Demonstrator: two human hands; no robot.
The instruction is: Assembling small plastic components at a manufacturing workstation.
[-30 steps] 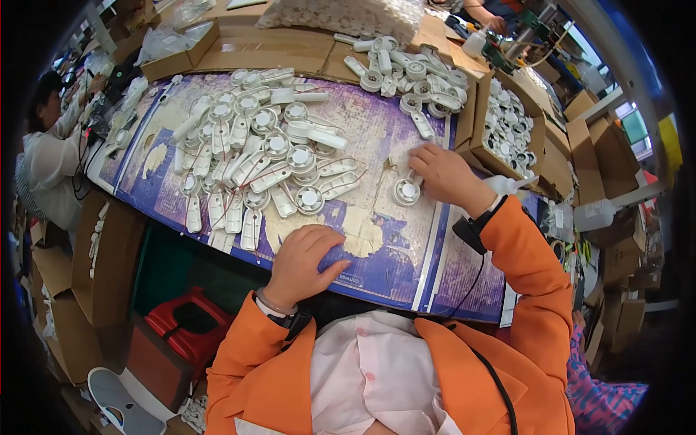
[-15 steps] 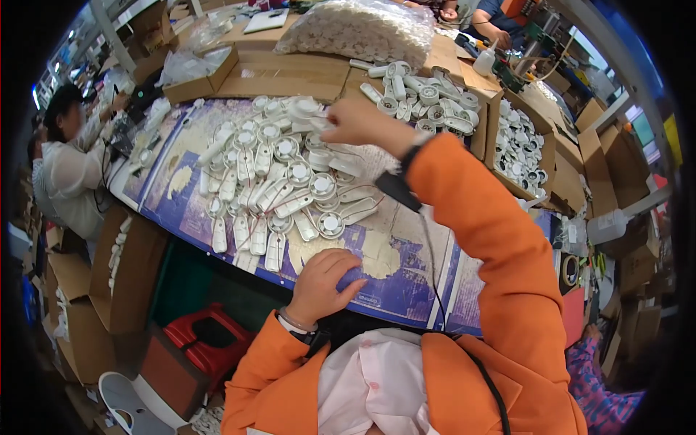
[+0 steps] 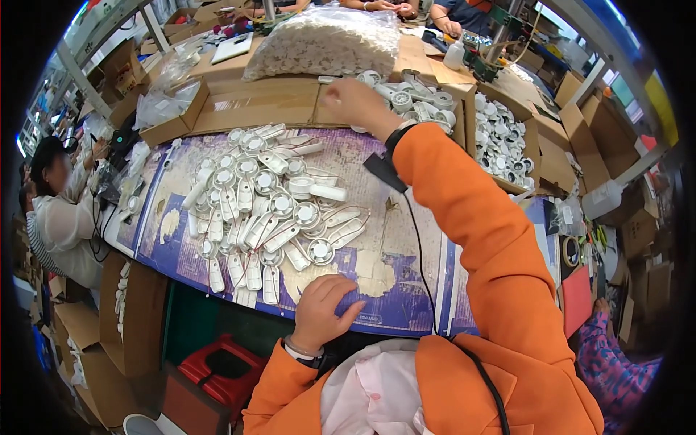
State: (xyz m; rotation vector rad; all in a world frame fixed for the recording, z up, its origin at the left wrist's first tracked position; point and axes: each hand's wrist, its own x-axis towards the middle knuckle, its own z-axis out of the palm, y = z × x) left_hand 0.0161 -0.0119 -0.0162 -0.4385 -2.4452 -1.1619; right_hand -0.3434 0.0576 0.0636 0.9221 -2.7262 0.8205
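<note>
My left hand (image 3: 322,310) rests at the near edge of the blue-and-white table (image 3: 395,290), thumb apart from loosely bent fingers, with nothing seen in it. Beyond it spreads a pile of white plastic pieces (image 3: 279,205), round heads on handles, many with thin red wires. My right hand (image 3: 353,104) reaches to the back, beside a second heap of white round-headed parts (image 3: 413,98) in a cardboard tray. Its fingers are bent and partly hidden, so whether they hold anything does not show. A black cable with a flat black block (image 3: 384,172) hangs by my right wrist.
A large clear bag of small white parts (image 3: 326,45) lies at the back. An open box of white round caps (image 3: 500,141) stands right of the heap. Cardboard (image 3: 261,105) edges the table's far side. A co-worker (image 3: 61,210) sits at left; others' hands show at the back.
My right hand has moved from over the white pile back to the heap in the cardboard tray. My left hand stays at the table edge. The whole view has shifted slightly.
</note>
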